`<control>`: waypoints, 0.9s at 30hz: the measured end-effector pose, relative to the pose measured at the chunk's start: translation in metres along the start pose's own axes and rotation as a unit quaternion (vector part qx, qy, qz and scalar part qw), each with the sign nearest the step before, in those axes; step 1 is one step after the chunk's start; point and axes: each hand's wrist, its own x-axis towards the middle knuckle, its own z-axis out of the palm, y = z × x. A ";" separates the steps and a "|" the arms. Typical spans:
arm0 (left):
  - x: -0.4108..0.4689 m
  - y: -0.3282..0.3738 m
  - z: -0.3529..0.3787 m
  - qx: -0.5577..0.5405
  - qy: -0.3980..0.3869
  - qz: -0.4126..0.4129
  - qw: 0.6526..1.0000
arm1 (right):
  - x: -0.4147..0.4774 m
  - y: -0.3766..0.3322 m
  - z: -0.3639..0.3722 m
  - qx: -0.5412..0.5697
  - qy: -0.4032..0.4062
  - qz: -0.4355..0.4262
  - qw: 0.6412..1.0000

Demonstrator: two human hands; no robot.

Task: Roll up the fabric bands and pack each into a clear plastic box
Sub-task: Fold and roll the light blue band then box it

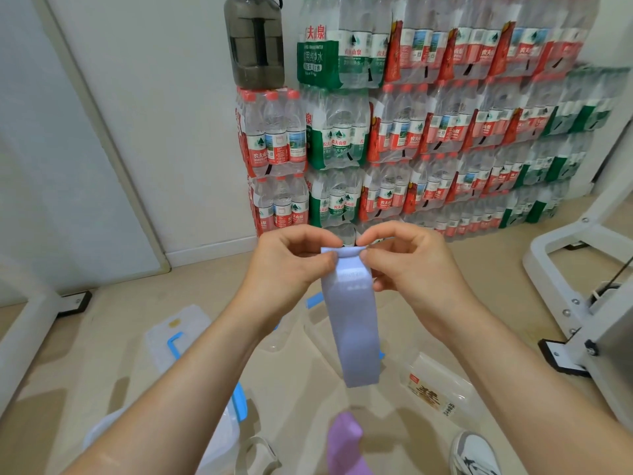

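Fabric band (351, 323) pinched by both hands, hanging

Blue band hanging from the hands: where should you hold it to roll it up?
Hold the blue band at its top edge, one corner from each side, as the left hand and right hand pinch it. It hangs flat and straight down, and its top is folded over, so gripping both corners should keep the roll even.

Both bare forearms extend forward and converge. Left hand (291, 265) and right hand (411, 265) are raised side by side, fingers curled. Each pinches the top edge of the band (352, 323) between thumb and forefinger, fingertips close together.
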 end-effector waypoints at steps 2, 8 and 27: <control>0.001 -0.001 0.000 -0.038 -0.015 -0.020 0.999 | 0.000 0.000 -0.001 0.007 -0.001 -0.008 1.000; 0.001 0.001 -0.003 -0.030 -0.032 -0.016 0.999 | -0.001 0.000 -0.001 -0.026 0.007 -0.051 0.998; 0.001 -0.006 -0.010 0.409 0.005 0.320 0.854 | -0.004 0.003 0.006 0.026 -0.022 0.019 0.999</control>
